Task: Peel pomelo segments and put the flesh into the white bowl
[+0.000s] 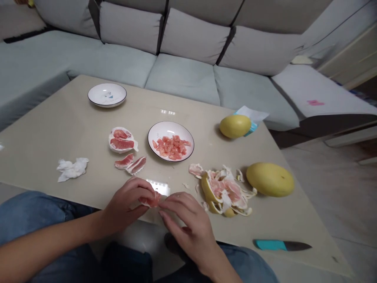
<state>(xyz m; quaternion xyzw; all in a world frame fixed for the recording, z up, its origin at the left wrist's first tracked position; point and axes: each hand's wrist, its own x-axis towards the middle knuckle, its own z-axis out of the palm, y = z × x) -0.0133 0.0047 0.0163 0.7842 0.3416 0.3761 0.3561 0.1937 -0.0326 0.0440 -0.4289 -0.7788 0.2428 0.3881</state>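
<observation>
My left hand [126, 204] and my right hand [188, 224] meet at the table's near edge, both pinching one pink pomelo segment [150, 201] between their fingertips. Just behind them lies a white plate [171, 141] with several peeled pink flesh pieces. To its left sit a partly peeled chunk [121, 140] and two loose segments [131, 163]. A heap of peel and membrane [225, 191] lies right of my right hand.
Two whole yellow pomelos [270, 179] [235, 125] rest on the beige table [59, 125] at the right. A teal-handled knife [281, 245] lies near the front right edge. An empty plate [107, 94] sits far left, a crumpled tissue [72, 168] near left. Grey sofa behind.
</observation>
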